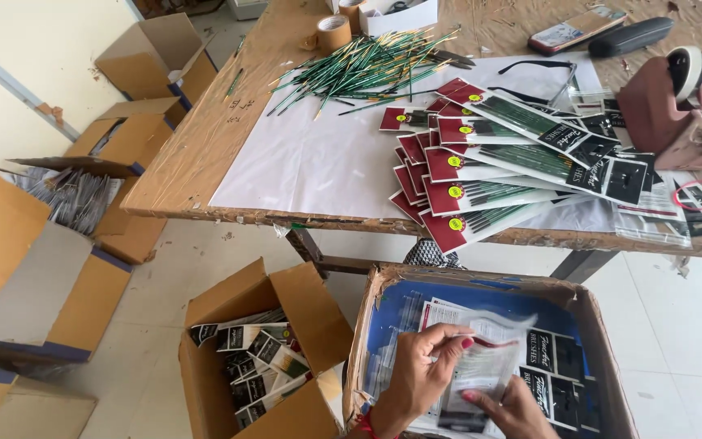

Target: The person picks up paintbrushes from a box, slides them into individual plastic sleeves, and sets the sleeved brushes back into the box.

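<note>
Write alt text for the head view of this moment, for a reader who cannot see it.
Both hands, left hand and right hand, hold a clear plastic sleeve over an open cardboard box of packaged brush sets. On the wooden table above lie a fanned stack of brush packs, loose green paintbrushes and a tape dispenser.

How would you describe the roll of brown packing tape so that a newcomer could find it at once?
Start at the wooden table and follow the loose heap of green-handled paintbrushes towards its far edge. Just left of the heap's far end stands the roll of brown packing tape. It is the only round, hollow-centred brown thing beside those thin brushes.
</note>
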